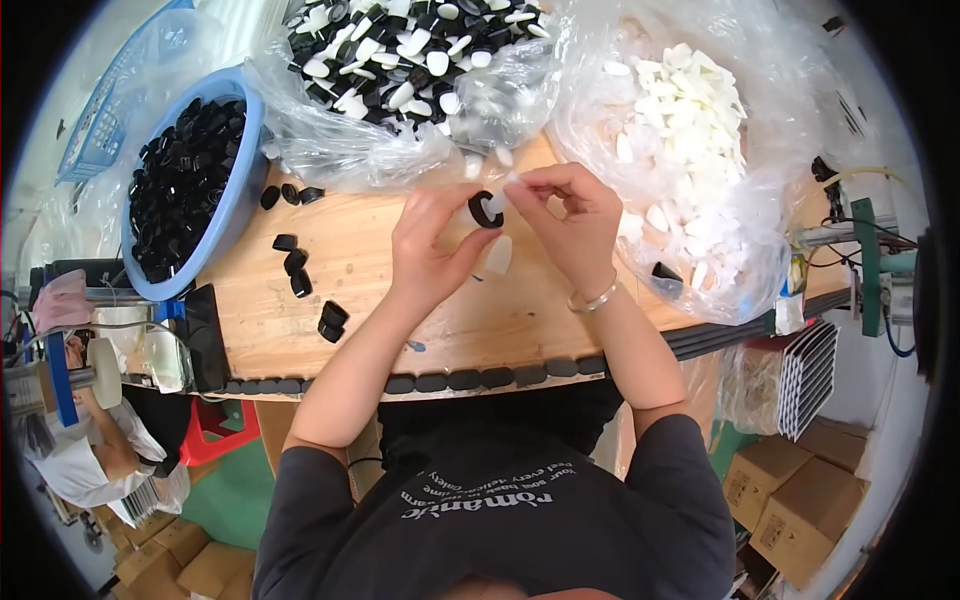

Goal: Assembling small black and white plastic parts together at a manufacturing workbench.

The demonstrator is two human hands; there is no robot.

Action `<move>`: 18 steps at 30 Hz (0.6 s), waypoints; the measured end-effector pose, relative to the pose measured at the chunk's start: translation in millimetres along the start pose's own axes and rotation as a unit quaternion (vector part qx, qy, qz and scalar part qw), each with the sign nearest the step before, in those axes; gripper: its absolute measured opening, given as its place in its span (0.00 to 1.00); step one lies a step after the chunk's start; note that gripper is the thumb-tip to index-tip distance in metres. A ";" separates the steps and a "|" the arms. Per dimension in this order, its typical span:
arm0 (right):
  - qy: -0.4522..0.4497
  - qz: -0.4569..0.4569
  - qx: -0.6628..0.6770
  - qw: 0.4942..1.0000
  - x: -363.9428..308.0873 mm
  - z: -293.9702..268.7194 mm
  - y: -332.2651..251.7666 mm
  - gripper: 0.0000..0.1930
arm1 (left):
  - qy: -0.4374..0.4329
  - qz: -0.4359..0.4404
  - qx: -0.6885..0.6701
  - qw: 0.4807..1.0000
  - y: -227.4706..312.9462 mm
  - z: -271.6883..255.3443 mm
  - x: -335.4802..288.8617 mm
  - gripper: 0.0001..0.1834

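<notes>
Over the middle of the wooden table my left hand [430, 245] grips a small black oval cap [486, 212] between thumb and fingers. Close on its right, my right hand [580, 215] pinches a small whitish piece [498, 202] at the cap's opening; whether it sits inside cannot be told. A flat white oval piece [498, 256] lies just below the hands. Several loose black caps [295, 262] are scattered on the table to the left of my left forearm.
A blue basin [250, 150] of black caps stands at the left. Behind my hands, a clear plastic bag [370, 160] holds mixed black and white pieces. Another bag [590, 110] of white pieces lies to the right. Dark padding [465, 380] lines the table's front edge. A person [95, 440] sits at far left.
</notes>
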State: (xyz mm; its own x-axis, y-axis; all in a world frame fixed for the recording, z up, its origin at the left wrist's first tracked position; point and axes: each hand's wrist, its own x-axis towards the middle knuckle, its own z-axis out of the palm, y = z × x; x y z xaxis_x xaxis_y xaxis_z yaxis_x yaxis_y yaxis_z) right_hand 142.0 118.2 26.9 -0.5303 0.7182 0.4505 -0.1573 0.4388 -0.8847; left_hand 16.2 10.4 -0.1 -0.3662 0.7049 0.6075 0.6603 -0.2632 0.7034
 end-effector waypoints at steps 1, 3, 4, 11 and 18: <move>0.015 -0.017 -0.011 1.000 -2.5 2.6 2.5 0.08 | 0.017 0.000 0.010 1.000 0.5 -1.3 0.0 0.24; 0.030 -0.033 -0.021 0.999 -2.5 1.9 3.8 0.08 | 0.032 -0.001 0.021 0.999 1.6 0.9 2.8 0.24; 0.030 -0.081 -0.047 0.995 -0.9 0.8 1.2 0.08 | 0.039 0.013 0.017 0.999 1.8 2.4 3.4 0.24; 0.012 -0.224 -0.133 0.965 -0.6 7.0 0.5 0.10 | 0.062 0.033 0.031 0.997 1.3 0.8 4.1 0.24; 0.027 -0.271 -0.165 0.948 -3.4 9.9 1.0 0.11 | 0.065 0.037 0.032 0.997 2.5 0.1 2.5 0.24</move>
State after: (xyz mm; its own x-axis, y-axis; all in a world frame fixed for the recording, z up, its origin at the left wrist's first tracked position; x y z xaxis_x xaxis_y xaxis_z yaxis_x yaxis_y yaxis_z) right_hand 135.3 110.8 23.3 -0.4018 0.3623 0.8410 -0.1208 0.8894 -0.4409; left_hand 17.0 11.6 3.2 -0.3945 0.5923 0.7026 0.7272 -0.2662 0.6327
